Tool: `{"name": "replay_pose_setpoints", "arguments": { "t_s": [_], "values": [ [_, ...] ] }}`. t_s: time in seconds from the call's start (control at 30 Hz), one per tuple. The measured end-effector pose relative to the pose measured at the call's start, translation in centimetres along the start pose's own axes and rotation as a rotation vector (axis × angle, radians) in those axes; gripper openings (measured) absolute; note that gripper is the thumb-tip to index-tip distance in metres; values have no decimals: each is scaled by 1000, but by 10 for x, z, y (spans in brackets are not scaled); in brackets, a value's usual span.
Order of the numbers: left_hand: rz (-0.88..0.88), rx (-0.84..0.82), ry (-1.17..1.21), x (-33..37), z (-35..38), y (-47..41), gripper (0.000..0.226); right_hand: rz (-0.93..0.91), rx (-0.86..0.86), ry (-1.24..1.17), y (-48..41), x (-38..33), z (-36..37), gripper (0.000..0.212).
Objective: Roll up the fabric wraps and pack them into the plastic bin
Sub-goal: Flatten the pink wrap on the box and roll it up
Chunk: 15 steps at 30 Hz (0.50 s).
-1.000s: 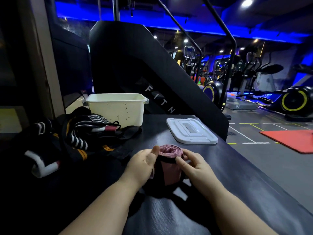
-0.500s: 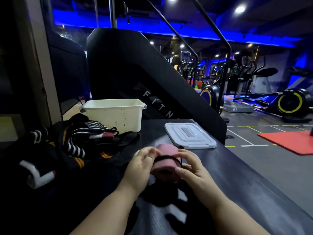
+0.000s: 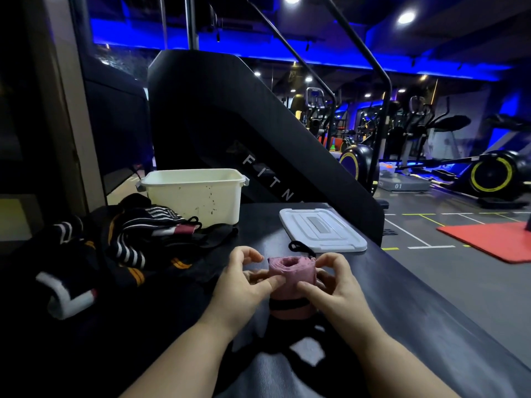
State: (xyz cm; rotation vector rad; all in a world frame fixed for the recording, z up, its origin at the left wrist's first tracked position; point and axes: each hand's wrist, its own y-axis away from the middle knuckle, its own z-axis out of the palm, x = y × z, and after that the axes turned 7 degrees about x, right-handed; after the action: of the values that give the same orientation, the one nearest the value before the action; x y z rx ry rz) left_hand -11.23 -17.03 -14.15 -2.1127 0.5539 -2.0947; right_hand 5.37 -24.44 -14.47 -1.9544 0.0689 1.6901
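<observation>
Held rolled wrap [image 3: 290, 272] upright well in front of bin [image 3: 192, 196], pinched with left hand [image 3: 244, 280] and right hand [image 3: 333, 282]. Judged best to keep turns tight and tuck black loop [image 3: 298, 248] first.

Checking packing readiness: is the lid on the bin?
No, the lid lies flat on the dark surface, beside the open bin.

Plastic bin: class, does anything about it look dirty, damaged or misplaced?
The front wall of the bin carries scattered dark specks, so it looks stained. Its lid lies flat on the table, apart from it.
</observation>
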Motion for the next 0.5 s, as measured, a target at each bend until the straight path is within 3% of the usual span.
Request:
{"name": "replay_pose_setpoints", "arguments": {
  "t_s": [0.1,0.23,0.33,0.5],
  "values": [
    [18,-45,8,1,-1,1,51,46,-3,-30,1,-4,1,52],
    [-28,-17,144,2,-1,-1,29,40,-7,27,0,-3,-1,70],
    [-38,-18,169,0,0,-5,31,41,-62,33,-1,-2,-2,87],
    [-19,18,164,1,-1,-5,36,86,-134,17,-1,1,-3,87]
  ]
}}
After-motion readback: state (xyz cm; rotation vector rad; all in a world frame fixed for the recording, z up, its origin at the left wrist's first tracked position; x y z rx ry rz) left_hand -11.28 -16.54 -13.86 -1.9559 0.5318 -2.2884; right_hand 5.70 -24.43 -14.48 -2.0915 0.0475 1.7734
